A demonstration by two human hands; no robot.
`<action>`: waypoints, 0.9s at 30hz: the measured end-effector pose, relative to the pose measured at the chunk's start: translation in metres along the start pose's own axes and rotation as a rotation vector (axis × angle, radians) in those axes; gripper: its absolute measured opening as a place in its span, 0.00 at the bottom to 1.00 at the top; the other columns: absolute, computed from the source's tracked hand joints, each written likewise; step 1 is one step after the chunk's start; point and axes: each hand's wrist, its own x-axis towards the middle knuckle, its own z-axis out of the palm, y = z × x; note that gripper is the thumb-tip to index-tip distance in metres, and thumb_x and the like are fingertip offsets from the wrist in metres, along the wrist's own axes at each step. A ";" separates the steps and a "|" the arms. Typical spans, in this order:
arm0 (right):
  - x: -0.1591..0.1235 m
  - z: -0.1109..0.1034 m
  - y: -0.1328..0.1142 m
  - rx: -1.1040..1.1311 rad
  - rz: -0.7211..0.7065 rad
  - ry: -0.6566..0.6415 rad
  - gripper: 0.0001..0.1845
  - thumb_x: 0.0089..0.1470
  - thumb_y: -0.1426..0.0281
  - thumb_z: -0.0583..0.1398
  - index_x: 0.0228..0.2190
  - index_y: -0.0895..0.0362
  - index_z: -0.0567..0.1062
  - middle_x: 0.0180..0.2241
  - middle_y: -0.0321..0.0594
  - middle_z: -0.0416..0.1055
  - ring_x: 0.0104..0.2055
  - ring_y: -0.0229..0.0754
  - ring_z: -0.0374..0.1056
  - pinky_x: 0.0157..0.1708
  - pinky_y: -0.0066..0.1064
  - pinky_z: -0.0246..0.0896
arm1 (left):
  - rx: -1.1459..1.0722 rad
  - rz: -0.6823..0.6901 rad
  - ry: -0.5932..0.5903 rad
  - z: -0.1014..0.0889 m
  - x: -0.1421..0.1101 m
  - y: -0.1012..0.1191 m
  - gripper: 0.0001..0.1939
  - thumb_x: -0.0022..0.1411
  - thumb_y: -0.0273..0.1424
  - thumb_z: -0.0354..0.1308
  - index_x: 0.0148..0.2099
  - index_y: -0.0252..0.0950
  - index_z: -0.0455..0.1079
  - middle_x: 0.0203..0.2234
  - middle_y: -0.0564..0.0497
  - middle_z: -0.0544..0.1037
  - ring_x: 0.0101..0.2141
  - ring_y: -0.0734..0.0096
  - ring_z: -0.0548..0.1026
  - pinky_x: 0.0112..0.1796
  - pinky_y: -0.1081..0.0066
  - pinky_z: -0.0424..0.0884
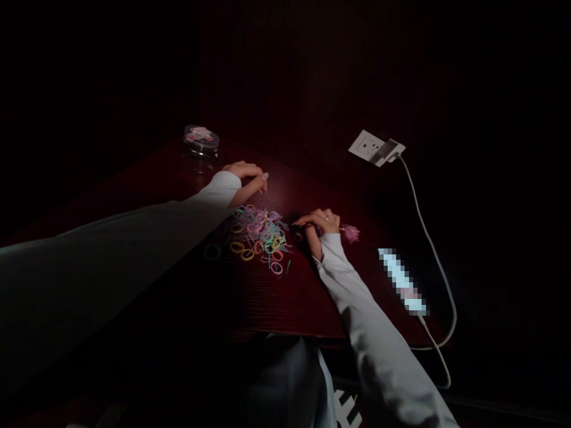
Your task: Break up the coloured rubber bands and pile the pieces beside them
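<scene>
Hair ties [262, 229] heaped on the worktop [272, 303] | light, soft, springy by the look, pinch one loop's rim | left hand [245, 172] curled just beyond, right hand [325, 221] bent low beside; whether either grips, can't tell

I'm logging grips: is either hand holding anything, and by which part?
Can't tell: the left hand and right hand hide any hold in shadow.

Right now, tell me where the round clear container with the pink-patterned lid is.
In the head view, the round clear container stands on the dark red table, upper left of centre, just left of the left hand.
</scene>
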 end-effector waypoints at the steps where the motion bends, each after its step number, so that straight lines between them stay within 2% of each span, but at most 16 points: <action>1: 0.002 0.005 -0.010 0.037 -0.060 -0.031 0.17 0.62 0.71 0.53 0.35 0.50 0.82 0.35 0.37 0.77 0.43 0.45 0.66 0.52 0.43 0.53 | 0.004 0.019 -0.002 0.000 -0.001 0.001 0.23 0.72 0.40 0.45 0.31 0.37 0.75 0.30 0.50 0.80 0.36 0.66 0.74 0.45 0.65 0.69; 3: 0.008 0.013 -0.027 0.122 -0.162 -0.072 0.15 0.62 0.70 0.54 0.36 0.49 0.82 0.36 0.36 0.77 0.43 0.45 0.66 0.51 0.42 0.55 | 0.006 0.050 -0.010 -0.001 -0.003 0.002 0.23 0.73 0.40 0.44 0.32 0.38 0.75 0.32 0.51 0.81 0.36 0.67 0.73 0.46 0.65 0.68; 7: 0.014 0.010 -0.047 0.206 -0.204 -0.170 0.11 0.61 0.67 0.58 0.40 0.48 0.80 0.42 0.37 0.76 0.47 0.46 0.65 0.53 0.41 0.55 | 0.040 0.060 -0.065 -0.004 -0.003 0.001 0.23 0.74 0.39 0.45 0.35 0.38 0.77 0.34 0.51 0.82 0.38 0.67 0.74 0.48 0.65 0.67; 11: 0.010 -0.001 -0.044 0.195 -0.196 -0.266 0.09 0.58 0.64 0.63 0.41 0.48 0.80 0.46 0.37 0.74 0.50 0.47 0.63 0.55 0.42 0.55 | 0.066 0.070 -0.099 -0.005 -0.004 0.003 0.22 0.73 0.38 0.45 0.34 0.37 0.77 0.33 0.51 0.81 0.39 0.66 0.73 0.48 0.65 0.65; 15: 0.005 0.001 -0.038 0.176 -0.220 -0.322 0.07 0.56 0.64 0.67 0.38 0.49 0.81 0.45 0.37 0.74 0.50 0.46 0.61 0.55 0.40 0.54 | 0.066 0.065 -0.073 -0.003 -0.006 0.008 0.23 0.73 0.39 0.45 0.32 0.37 0.76 0.31 0.52 0.79 0.38 0.67 0.72 0.48 0.65 0.63; 20: 0.005 0.010 -0.036 0.155 -0.195 -0.277 0.05 0.56 0.63 0.68 0.35 0.50 0.81 0.44 0.37 0.74 0.49 0.46 0.61 0.55 0.39 0.53 | 0.061 0.059 -0.068 -0.002 -0.008 0.011 0.22 0.72 0.38 0.46 0.31 0.36 0.75 0.31 0.52 0.79 0.39 0.66 0.72 0.49 0.64 0.62; 27: 0.004 0.009 -0.039 0.118 -0.238 -0.305 0.06 0.58 0.64 0.67 0.38 0.49 0.82 0.44 0.37 0.75 0.48 0.46 0.60 0.53 0.38 0.54 | 0.065 0.084 -0.082 -0.002 -0.007 0.010 0.21 0.72 0.37 0.47 0.32 0.37 0.76 0.32 0.52 0.79 0.39 0.66 0.73 0.49 0.63 0.62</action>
